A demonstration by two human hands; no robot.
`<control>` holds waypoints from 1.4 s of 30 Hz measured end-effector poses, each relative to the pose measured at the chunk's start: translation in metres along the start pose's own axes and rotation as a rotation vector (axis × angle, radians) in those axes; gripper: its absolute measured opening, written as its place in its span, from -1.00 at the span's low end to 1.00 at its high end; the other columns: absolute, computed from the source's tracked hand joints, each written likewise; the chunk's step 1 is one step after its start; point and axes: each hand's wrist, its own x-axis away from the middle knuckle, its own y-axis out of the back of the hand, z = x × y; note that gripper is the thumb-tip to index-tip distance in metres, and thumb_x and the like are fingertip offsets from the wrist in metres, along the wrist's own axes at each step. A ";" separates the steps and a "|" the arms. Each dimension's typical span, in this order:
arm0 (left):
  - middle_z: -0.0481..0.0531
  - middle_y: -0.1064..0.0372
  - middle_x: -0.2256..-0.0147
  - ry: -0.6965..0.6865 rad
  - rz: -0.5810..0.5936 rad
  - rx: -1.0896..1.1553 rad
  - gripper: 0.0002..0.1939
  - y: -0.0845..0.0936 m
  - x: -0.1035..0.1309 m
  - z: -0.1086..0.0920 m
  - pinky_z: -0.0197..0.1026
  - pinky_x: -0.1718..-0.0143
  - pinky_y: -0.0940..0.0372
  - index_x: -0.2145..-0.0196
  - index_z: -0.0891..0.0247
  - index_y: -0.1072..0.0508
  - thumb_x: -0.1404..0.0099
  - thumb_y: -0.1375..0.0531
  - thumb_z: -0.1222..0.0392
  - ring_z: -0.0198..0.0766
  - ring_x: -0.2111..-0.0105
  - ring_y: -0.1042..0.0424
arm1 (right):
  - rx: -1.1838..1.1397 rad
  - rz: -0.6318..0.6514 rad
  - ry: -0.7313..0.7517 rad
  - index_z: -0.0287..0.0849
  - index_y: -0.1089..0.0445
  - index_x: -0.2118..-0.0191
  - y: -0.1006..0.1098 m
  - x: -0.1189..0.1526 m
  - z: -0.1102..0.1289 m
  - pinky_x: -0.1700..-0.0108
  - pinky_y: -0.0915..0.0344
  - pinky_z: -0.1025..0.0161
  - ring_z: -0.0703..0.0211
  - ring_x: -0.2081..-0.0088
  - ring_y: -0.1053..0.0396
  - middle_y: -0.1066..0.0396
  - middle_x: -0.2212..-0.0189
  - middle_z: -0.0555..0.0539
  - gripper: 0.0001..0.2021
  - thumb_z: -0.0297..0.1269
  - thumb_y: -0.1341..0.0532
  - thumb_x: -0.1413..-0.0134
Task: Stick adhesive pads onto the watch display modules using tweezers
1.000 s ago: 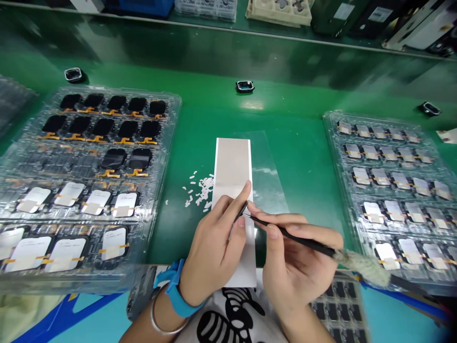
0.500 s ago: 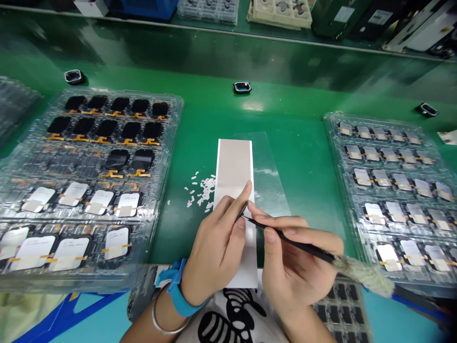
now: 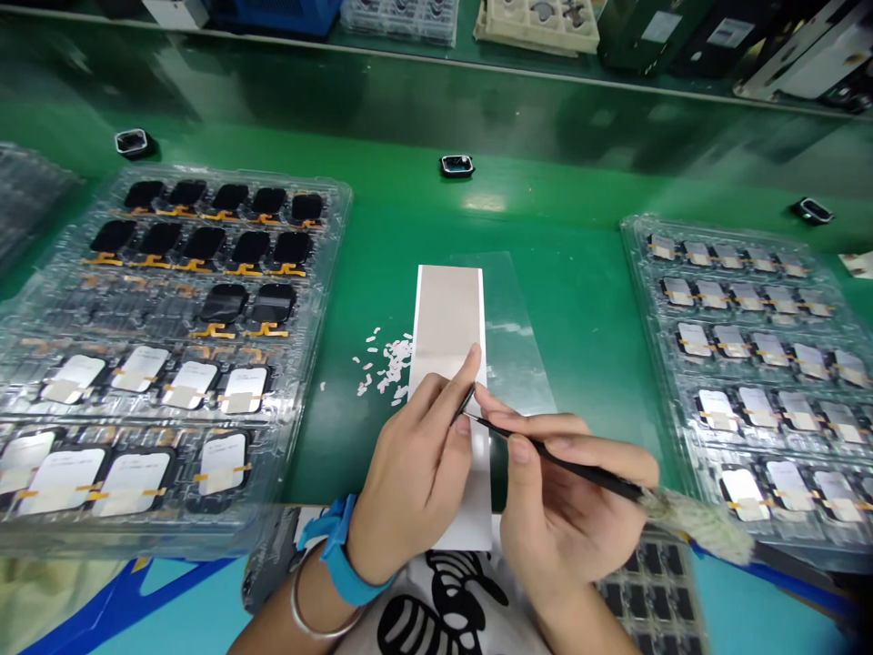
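My left hand (image 3: 419,464), a blue strap and a silver bangle on its wrist, is closed over the lower part of a long beige-and-white strip (image 3: 448,309). Between its thumb and fingers is a thin dark piece (image 3: 464,402), seen edge-on and mostly hidden. My right hand (image 3: 579,500) grips a slim black tool with a fine metal tip (image 3: 566,459) like a pen. That tip meets the dark piece near my left thumb. Pale bristle-like material (image 3: 702,526) shows toward the tool's rear; whether it belongs to the tool I cannot tell.
Clear trays of screens stand left (image 3: 334,264) and right (image 3: 634,273). Small white scraps (image 3: 396,364) lie left of the strip, and a transparent sheet (image 3: 518,337) lies under its right side. Several watch cases, one at centre (image 3: 456,166), sit along the back. A shelf (image 3: 409,55) crosses behind.
Both hands hold nearly the same pose, the tool tip still at the dark piece. The bristled part and the dark rod behind it have shifted very slightly.
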 end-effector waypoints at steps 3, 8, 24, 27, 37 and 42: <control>0.04 -0.29 0.20 0.004 0.002 0.013 -0.47 0.000 0.001 -0.001 -0.17 0.24 -0.29 -0.41 0.15 -0.03 -0.53 0.12 0.25 -0.24 0.29 -0.32 | 0.023 -0.031 0.002 -0.19 -0.24 0.09 -0.001 0.000 -0.001 0.04 -0.63 0.05 0.07 0.09 -0.59 -0.54 0.22 -0.07 -0.60 -0.81 -0.13 -0.06; 0.03 -0.28 0.21 0.002 0.001 0.017 -0.47 0.001 0.002 -0.001 -0.17 0.24 -0.29 -0.41 0.14 -0.03 -0.53 0.13 0.24 -0.23 0.29 -0.31 | 0.039 -0.036 0.020 -0.19 -0.24 0.09 -0.002 -0.001 -0.001 0.04 -0.62 0.09 0.08 0.10 -0.59 -0.53 0.22 -0.07 -0.58 -0.82 -0.14 -0.03; 0.07 -0.32 0.18 0.017 0.016 -0.003 -0.46 0.001 0.001 0.000 -0.15 0.23 -0.31 -0.41 0.14 -0.01 -0.53 0.13 0.23 -0.21 0.27 -0.34 | 0.045 -0.009 0.036 -0.19 -0.24 0.08 -0.001 -0.001 -0.002 0.03 -0.63 0.04 0.08 0.10 -0.59 -0.52 0.22 -0.08 -0.59 -0.81 -0.14 -0.05; 0.07 -0.32 0.20 0.016 0.018 0.002 -0.46 0.002 0.001 -0.001 -0.14 0.22 -0.31 -0.41 0.16 -0.02 -0.53 0.13 0.22 -0.19 0.25 -0.34 | 0.041 -0.009 0.032 -0.19 -0.25 0.08 0.000 -0.001 -0.003 0.03 -0.63 0.01 0.08 0.10 -0.59 -0.50 0.22 -0.07 -0.59 -0.81 -0.14 -0.05; 0.05 -0.30 0.23 0.021 0.016 0.017 -0.44 0.001 0.001 -0.002 -0.16 0.28 -0.29 -0.41 0.16 -0.02 -0.51 0.12 0.25 -0.22 0.32 -0.31 | 0.034 0.045 0.013 -0.19 -0.28 0.10 0.003 -0.001 0.000 0.04 -0.63 -0.03 0.03 0.09 -0.58 -0.51 0.23 -0.09 -0.61 -0.79 -0.14 -0.06; 0.03 -0.28 0.25 0.017 0.016 0.019 -0.45 0.001 0.001 -0.002 -0.16 0.29 -0.29 -0.41 0.12 -0.03 -0.51 0.10 0.23 -0.22 0.32 -0.32 | 0.042 0.013 0.003 -0.19 -0.27 0.09 0.002 -0.001 0.000 0.02 -0.62 0.02 0.08 0.10 -0.58 -0.50 0.23 -0.06 -0.60 -0.79 -0.14 -0.05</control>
